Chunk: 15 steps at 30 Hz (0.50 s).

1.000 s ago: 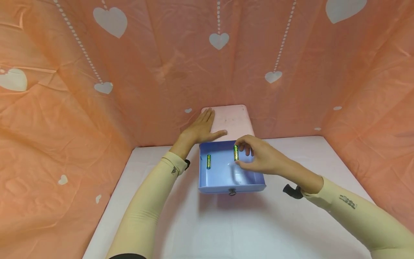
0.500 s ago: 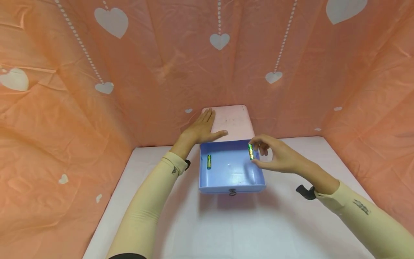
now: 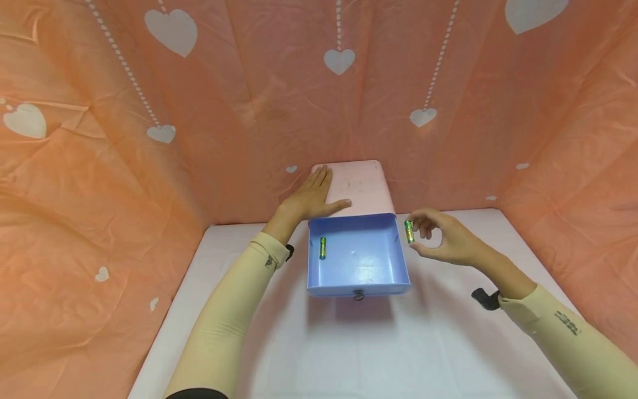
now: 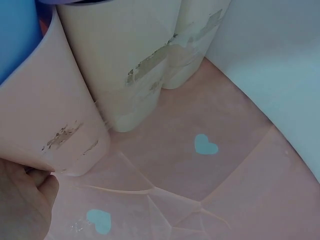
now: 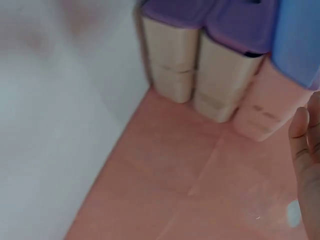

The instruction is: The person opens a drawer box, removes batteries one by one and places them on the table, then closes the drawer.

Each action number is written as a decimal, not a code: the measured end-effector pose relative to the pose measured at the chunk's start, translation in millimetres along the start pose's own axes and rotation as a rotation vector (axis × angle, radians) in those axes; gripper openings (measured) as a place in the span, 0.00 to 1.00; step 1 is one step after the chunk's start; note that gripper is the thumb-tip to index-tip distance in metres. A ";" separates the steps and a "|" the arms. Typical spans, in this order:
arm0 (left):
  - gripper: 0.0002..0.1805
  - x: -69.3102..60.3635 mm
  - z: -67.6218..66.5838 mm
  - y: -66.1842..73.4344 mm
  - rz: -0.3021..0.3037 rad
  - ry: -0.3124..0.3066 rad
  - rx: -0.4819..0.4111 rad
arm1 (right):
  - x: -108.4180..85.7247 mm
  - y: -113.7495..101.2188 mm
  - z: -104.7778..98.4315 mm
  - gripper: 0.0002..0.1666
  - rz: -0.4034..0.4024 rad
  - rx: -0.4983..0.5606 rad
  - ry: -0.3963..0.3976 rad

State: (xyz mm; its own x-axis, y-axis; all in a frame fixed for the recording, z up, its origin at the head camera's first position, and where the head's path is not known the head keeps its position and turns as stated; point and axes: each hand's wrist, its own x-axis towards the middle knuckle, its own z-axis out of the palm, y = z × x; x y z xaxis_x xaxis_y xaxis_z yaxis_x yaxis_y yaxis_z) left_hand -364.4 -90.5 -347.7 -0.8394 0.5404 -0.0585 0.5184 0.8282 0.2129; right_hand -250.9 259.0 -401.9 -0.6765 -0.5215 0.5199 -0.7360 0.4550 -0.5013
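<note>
The battery (image 3: pixel 410 231) is just to the right of the drawer (image 3: pixel 359 266), outside it. Its long axis goes almost front to back, the near end turned slightly right. The right grip (image 3: pixel 452 241) pinches it by both ends, spread by its length, with the thumb at the near end. Inside the drawer, near its left wall, a second battery (image 3: pixel 323 248) lies front to back. Behind the drawer, the left grip (image 3: pixel 311 200) rests flat on the pink case (image 3: pixel 358 188), holding nothing. Only the wrist views show two cream cases (image 4: pixel 125 55) next to the pink one.
</note>
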 end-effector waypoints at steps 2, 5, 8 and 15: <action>0.62 -0.1 -1.2 0.7 0.000 -0.001 0.000 | -4.1 7.0 0.7 0.31 0.013 -0.006 -0.002; 0.62 -0.3 -2.3 1.4 -0.001 -0.003 0.003 | -10.7 17.2 3.5 0.29 0.035 -0.008 -0.006; 0.63 -0.7 -2.5 1.5 -0.004 -0.002 0.004 | -17.3 25.9 8.2 0.28 0.063 -0.007 -0.013; 0.63 -1.7 -1.8 1.4 -0.011 -0.001 -0.020 | -27.0 46.6 17.3 0.27 0.115 0.000 -0.036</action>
State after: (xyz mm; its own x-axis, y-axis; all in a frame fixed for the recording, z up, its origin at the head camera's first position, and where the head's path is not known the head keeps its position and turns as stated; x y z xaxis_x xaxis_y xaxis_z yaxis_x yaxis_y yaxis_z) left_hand -362.5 -90.5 -345.6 -0.8446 0.5318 -0.0621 0.5062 0.8308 0.2313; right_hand -266.4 281.8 -451.3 -0.7553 -0.4910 0.4341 -0.6535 0.5137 -0.5560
